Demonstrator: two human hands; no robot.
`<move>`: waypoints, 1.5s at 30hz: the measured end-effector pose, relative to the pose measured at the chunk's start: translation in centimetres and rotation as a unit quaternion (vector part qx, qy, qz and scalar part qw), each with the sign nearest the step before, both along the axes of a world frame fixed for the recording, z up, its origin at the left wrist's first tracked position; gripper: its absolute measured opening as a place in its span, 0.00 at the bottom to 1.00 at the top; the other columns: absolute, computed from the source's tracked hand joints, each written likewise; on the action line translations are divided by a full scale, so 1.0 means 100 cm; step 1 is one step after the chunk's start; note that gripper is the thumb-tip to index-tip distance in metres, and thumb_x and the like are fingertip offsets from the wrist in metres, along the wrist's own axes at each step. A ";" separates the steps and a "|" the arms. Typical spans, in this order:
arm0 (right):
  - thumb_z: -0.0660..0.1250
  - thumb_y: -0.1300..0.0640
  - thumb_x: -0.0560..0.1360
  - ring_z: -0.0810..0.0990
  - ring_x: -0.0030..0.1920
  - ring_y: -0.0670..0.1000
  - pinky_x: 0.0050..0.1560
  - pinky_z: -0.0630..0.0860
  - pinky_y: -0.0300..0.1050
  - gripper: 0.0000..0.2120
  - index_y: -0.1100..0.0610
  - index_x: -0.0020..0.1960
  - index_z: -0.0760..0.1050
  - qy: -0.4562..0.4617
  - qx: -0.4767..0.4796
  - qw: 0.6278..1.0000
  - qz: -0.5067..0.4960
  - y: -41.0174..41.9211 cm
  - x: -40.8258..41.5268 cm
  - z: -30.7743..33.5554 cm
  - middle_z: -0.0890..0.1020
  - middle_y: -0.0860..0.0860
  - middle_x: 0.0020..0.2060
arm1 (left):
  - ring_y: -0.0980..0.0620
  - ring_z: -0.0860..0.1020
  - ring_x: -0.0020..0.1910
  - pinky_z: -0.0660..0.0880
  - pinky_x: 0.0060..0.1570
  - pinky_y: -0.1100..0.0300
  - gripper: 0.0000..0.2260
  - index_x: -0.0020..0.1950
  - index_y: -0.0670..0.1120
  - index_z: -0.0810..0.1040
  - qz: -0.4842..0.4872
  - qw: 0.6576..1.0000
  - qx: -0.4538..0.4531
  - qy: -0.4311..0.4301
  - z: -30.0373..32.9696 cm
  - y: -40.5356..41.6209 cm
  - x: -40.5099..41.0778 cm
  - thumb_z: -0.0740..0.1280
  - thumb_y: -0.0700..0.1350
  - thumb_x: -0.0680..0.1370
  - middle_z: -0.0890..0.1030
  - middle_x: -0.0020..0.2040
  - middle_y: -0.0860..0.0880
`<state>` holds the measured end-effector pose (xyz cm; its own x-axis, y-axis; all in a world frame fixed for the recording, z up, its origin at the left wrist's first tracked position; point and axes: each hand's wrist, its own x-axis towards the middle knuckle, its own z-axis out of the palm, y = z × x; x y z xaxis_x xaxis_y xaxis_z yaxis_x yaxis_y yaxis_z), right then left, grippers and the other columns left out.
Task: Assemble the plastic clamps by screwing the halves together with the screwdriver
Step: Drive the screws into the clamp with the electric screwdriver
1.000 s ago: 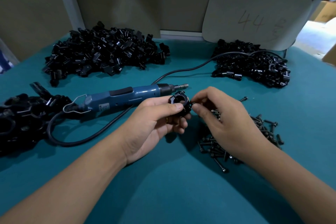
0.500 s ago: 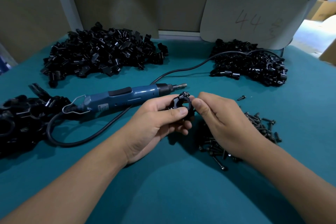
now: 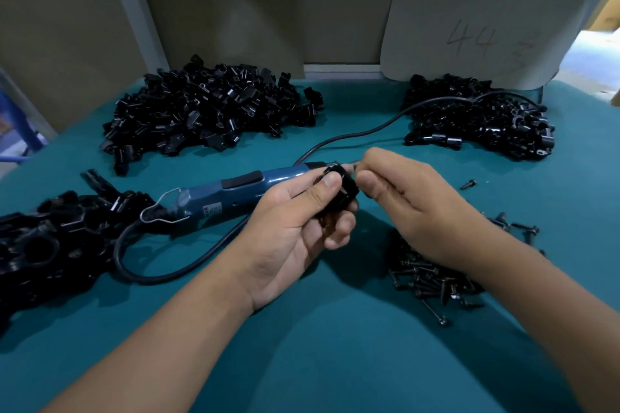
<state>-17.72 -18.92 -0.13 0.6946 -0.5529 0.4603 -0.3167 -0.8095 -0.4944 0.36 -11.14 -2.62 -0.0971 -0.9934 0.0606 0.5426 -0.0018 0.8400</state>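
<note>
A teal desk [image 3: 335, 362] sits against beige panels, with a card marked 44 [image 3: 476, 37] propped at the back. On it lie 3 heaps of black clamp parts: 1 far left [image 3: 208, 114], 1 far right [image 3: 476, 117], 1 at your near left [image 3: 50, 245]. Screws [image 3: 432, 278] are scattered under your right wrist, and 1 stray screw [image 3: 467, 184] lies apart.

Your left hand [image 3: 295, 231] grips the clamp [image 3: 342, 188] between thumb and curled fingers, holding it above the desk at the centre. Your right hand [image 3: 409, 208] touches the clamp's right side, its fingers pinched together there; most likely they hold a screw being seated, but the screw itself is hidden, so you cannot be sure.

The screwdriver [image 3: 241, 194] lies untouched on the desk just behind and left of the clamp. Its long axis runs from lower left to upper right, cord [image 3: 188, 271] end towards your left, bit end tucked behind the clamp. Your left hand is nearer it but occupied. The right hand must free itself and reach across past the clamp to the barrel, so the clamp probably has to stay steady for the screw to keep its seat.
</note>
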 end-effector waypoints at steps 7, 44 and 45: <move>0.58 0.49 0.87 0.75 0.45 0.49 0.43 0.70 0.42 0.08 0.49 0.51 0.70 -0.010 0.032 0.999 -0.016 0.001 -0.009 -0.013 0.74 0.44 0.43 | 0.46 0.80 0.40 0.75 0.36 0.60 0.19 0.72 0.41 0.78 0.012 1.000 -0.020 0.006 -0.005 -0.004 -0.004 0.69 0.41 0.81 0.79 0.51 0.41; 0.76 0.64 0.77 0.87 0.53 0.47 0.57 0.81 0.39 0.10 0.51 0.55 0.86 -0.115 0.053 0.992 -0.014 0.000 -0.014 -0.016 0.87 0.43 0.49 | 0.50 0.75 0.34 0.69 0.32 0.63 0.16 0.64 0.46 0.81 0.010 0.998 0.018 -0.056 -0.007 -0.003 0.004 0.74 0.46 0.77 0.79 0.46 0.44; 0.76 0.64 0.77 0.87 0.53 0.48 0.56 0.81 0.38 0.10 0.51 0.55 0.86 -0.111 0.053 0.992 -0.015 0.000 -0.014 -0.015 0.87 0.43 0.49 | 0.50 0.74 0.34 0.69 0.32 0.63 0.16 0.64 0.46 0.80 0.009 0.998 0.019 -0.056 -0.007 -0.003 0.004 0.74 0.45 0.77 0.78 0.46 0.44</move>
